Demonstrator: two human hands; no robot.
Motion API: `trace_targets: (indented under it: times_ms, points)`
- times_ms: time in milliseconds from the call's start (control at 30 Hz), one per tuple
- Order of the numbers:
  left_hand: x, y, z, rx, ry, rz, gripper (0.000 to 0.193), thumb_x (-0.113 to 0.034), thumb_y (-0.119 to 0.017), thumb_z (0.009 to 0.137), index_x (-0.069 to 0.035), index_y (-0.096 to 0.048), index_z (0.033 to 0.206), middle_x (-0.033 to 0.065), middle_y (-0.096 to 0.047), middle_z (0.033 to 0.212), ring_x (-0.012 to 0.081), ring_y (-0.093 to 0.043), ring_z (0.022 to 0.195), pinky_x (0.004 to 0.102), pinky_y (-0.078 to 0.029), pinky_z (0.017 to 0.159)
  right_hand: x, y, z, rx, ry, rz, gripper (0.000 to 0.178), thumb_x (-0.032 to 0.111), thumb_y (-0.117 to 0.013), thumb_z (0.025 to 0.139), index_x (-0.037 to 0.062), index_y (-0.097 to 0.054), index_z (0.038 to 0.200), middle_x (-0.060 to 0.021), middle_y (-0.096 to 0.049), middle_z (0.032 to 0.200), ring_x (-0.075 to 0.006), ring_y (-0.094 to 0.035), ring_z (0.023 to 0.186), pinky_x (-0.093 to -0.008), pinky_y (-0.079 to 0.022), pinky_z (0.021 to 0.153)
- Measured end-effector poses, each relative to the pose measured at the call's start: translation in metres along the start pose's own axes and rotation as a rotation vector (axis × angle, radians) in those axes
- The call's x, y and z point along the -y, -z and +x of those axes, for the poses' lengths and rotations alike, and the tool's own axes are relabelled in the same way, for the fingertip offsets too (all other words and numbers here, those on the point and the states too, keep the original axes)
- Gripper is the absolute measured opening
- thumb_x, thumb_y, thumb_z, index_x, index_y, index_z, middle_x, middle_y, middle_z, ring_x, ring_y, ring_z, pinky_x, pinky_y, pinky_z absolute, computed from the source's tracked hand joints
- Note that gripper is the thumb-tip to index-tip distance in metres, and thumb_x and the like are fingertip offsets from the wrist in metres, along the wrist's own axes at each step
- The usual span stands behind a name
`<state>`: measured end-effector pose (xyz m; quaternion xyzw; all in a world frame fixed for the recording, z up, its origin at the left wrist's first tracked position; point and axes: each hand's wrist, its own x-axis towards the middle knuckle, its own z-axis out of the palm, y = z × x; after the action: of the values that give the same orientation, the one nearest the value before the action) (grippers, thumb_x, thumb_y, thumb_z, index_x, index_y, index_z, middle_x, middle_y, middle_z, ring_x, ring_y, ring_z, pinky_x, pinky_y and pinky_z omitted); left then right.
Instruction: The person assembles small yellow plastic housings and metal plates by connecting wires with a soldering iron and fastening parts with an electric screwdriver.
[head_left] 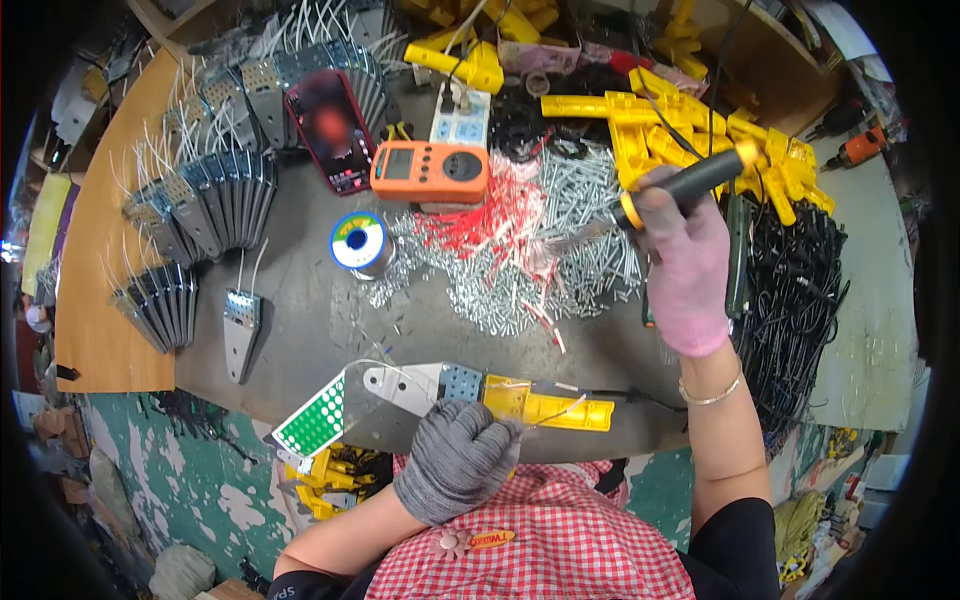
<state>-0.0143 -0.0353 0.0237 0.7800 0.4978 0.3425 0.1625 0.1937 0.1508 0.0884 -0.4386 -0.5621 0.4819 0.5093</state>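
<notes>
My left hand (455,460), in a grey knit glove, is closed at the table's near edge. Its fingers curl against a yellow plastic housing (565,412) where that meets a metal bracket (405,388). A thin white wire and a black cable run along the housing. My right hand (685,270), in a pink glove, grips a black-handled screwdriver (700,182) with yellow ends. Its thin shaft points left over a heap of silver screws (590,200). Red and white wires (490,220) lie among the screws.
Fanned metal brackets (205,210) stand at left, one bracket (241,330) lying apart. A solder spool (360,243), orange multimeter (430,170), phone (328,130) and power strip (461,118) lie behind. Yellow housings (650,130) and black cables (795,280) fill the right. A green dotted panel (315,415) overhangs the near edge.
</notes>
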Motion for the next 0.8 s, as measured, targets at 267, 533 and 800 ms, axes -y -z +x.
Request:
trace_targets:
  times_ms: [267,533,800]
  points:
    - [0.000,0.002,0.000,0.038,0.017,0.037,0.025,-0.016,-0.080,0.076,-0.010,-0.069,0.098,0.0068,-0.058,0.080,0.0297,-0.060,0.071,0.0432,-0.048,0.061,-0.036,-0.048,0.113,-0.049,0.847,-0.817,0.031,0.009,-0.074,0.083,0.0097,-0.066,0.112,-0.0131,-0.069,0.099,-0.0351,-0.066,0.087,-0.0399,-0.054,0.081]
    - [0.004,-0.003,-0.001,-0.006,0.027,0.021,0.025,-0.014,-0.079,0.075,-0.009,-0.070,0.098,0.0071,-0.058,0.079,0.0296,-0.059,0.069,0.0429,-0.048,0.059,-0.057,-0.031,0.070,0.230,0.373,-0.933,0.028,0.018,-0.071,0.085,0.0073,-0.067,0.111,-0.0193,-0.070,0.097,-0.0411,-0.065,0.092,-0.0468,-0.054,0.079]
    - [0.004,-0.004,0.010,0.026,-0.034,-0.027,0.020,-0.015,-0.075,0.078,-0.006,-0.070,0.095,0.0082,-0.058,0.076,0.0287,-0.061,0.068,0.0432,-0.049,0.060,-0.025,0.030,-0.051,0.958,-0.251,-0.484,0.020,0.022,-0.068,0.092,0.0022,-0.073,0.092,-0.0106,-0.069,0.080,-0.0233,-0.066,0.075,-0.0348,-0.052,0.071]
